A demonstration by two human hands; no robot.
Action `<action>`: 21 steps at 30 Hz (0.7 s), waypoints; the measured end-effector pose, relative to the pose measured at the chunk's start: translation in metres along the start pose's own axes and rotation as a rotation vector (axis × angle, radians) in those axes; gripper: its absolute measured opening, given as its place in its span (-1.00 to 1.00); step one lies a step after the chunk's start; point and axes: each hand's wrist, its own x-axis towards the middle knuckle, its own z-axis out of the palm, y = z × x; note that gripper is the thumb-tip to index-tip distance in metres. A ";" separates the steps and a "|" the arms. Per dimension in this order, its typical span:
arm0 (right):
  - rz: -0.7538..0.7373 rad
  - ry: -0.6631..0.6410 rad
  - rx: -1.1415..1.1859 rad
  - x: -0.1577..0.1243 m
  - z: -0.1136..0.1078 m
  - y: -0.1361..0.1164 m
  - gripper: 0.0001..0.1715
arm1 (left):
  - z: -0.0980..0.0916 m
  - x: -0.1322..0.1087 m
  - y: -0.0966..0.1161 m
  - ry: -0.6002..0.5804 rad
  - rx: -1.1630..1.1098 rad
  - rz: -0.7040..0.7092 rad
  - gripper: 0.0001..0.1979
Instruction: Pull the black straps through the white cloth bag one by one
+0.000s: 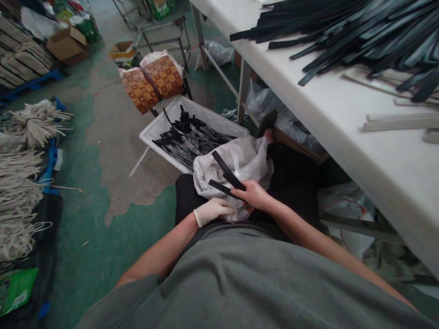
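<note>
Firmly, the right hand (255,195) closes its fingers on two black strips (225,175) above a white bag (247,159) gripped by the gloved left hand (210,211); keeping the ends squared should help.

The right hand (254,196) hides the lower ends of two black strips (227,170) in its grip. Fingertips of the gloved left hand (211,210) vanish beneath it. The white bag (251,157) covers the near corner of the bin (157,128). The strip pile (374,21) runs off the top and right edges.

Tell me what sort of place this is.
Probably a factory workshop: white table heaped with black strips, a white bin holding more, and cream cord bundles piled on the floor.
</note>
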 end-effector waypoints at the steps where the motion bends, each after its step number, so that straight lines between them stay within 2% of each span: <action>1: 0.011 -0.003 0.008 0.000 0.000 0.000 -0.74 | 0.000 -0.001 0.001 -0.031 0.008 -0.052 -0.62; 3: 0.024 0.014 0.019 -0.001 -0.002 0.000 -0.75 | -0.013 -0.009 0.012 -0.050 -0.030 -0.126 -0.66; 5: 0.011 0.054 0.037 -0.002 -0.008 0.002 -0.75 | -0.045 -0.028 0.036 0.073 -0.158 -0.054 -0.74; 7: -0.019 0.081 0.065 -0.003 -0.016 0.006 -0.72 | -0.096 -0.062 0.072 0.375 -0.373 0.238 -0.85; 9: -0.030 0.092 0.097 -0.004 -0.023 0.009 -0.69 | -0.148 -0.108 0.108 0.707 -0.604 0.590 -0.80; 10: -0.021 0.099 0.113 -0.005 -0.025 0.010 -0.68 | -0.168 -0.131 0.122 0.856 -0.700 0.751 -0.76; 12: 0.000 0.121 0.138 -0.007 -0.027 0.008 -0.66 | -0.190 -0.166 0.136 1.020 -0.856 0.925 -0.73; 13: 0.008 0.130 0.145 -0.009 -0.026 0.006 -0.65 | -0.191 -0.175 0.135 1.044 -0.915 0.949 -0.71; 15: 0.025 0.126 0.138 -0.015 -0.022 -0.003 -0.63 | -0.173 -0.169 0.119 0.998 -1.004 0.873 -0.68; 21: 0.034 0.024 -0.037 -0.036 -0.013 -0.027 -0.65 | -0.063 -0.076 0.033 0.744 -1.204 0.401 -0.70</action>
